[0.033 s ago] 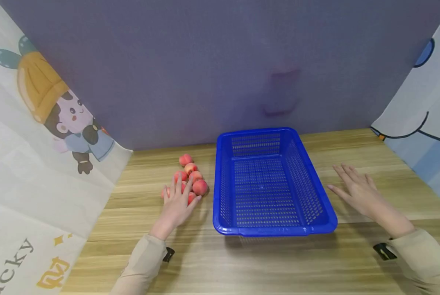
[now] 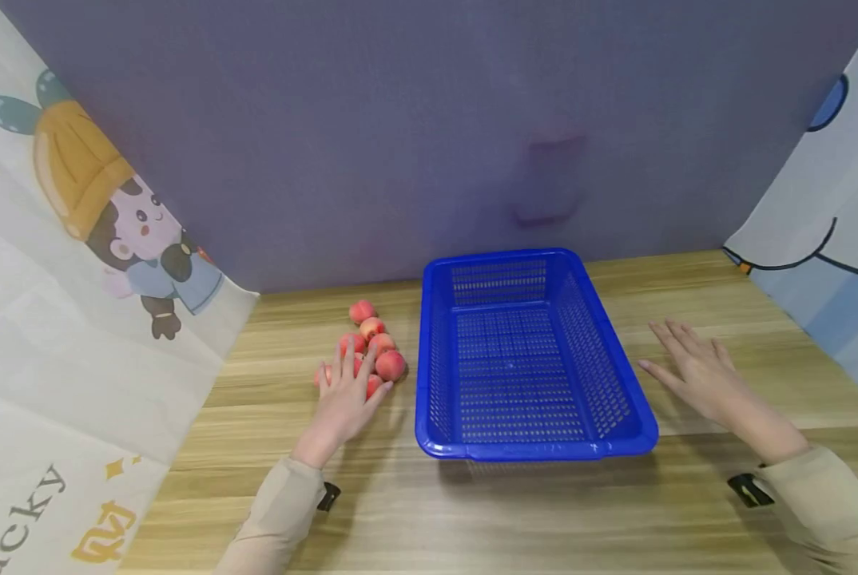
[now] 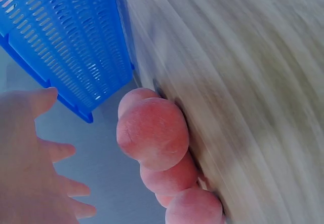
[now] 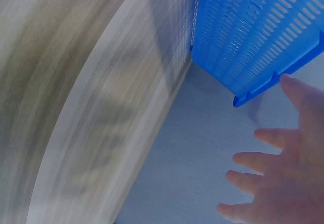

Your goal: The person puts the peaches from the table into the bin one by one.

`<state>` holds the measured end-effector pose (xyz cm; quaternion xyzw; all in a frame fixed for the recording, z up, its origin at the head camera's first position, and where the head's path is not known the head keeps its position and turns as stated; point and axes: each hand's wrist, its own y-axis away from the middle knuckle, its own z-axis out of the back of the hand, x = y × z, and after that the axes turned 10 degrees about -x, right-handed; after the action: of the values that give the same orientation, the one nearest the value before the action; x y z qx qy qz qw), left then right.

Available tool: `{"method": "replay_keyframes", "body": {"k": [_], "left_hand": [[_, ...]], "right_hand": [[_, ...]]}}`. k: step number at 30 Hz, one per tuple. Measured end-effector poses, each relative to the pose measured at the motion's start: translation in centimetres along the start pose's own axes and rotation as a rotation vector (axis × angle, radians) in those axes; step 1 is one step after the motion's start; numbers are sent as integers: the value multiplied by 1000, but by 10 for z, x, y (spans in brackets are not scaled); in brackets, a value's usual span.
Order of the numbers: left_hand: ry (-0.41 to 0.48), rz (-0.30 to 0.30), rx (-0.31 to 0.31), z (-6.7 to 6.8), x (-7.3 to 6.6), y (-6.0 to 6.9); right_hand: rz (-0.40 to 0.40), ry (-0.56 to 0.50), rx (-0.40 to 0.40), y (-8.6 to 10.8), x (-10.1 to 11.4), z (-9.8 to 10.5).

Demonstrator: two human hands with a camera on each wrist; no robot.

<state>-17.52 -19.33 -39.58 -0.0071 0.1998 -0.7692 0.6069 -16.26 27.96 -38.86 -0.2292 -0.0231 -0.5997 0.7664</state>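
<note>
Several red peaches (image 2: 390, 366) lie in a cluster on the table, left of a blue plastic basket (image 2: 537, 452). Above the near part of the cluster my left hand (image 2: 340, 406) hovers with fingers spread, hiding some of the fruit. In the left wrist view a gap shows between that hand (image 3: 25, 163) and the peaches (image 3: 153, 133). To the right of the basket my right hand (image 2: 705, 379) is held over the table, fingers extended and holding nothing. The right wrist view shows this hand (image 4: 288, 168) apart from the basket wall (image 4: 253, 36).
The basket has slotted walls and a perforated floor, with nothing lying in it. A wood-grain table (image 2: 544, 519) carries everything. Behind it rises a grey-purple panel (image 2: 364, 144); printed white sheets (image 2: 55, 343) stand at the left and right sides.
</note>
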Motion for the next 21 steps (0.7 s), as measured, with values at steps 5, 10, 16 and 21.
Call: {"method": "replay_keyframes", "body": {"k": [5, 10, 16, 21], "left_hand": [[-4, -8, -3, -2, 2, 2], [-1, -16, -19, -4, 5, 3], [-8, -70, -88, -3, 7, 3], [1, -121, -123, -2, 10, 2]], "right_hand": [[5, -5, 12, 0, -1, -3], [26, -59, -51, 1, 3, 0], [114, -120, -179, 5, 21, 16], [143, -112, -167, 12, 41, 29]]}}
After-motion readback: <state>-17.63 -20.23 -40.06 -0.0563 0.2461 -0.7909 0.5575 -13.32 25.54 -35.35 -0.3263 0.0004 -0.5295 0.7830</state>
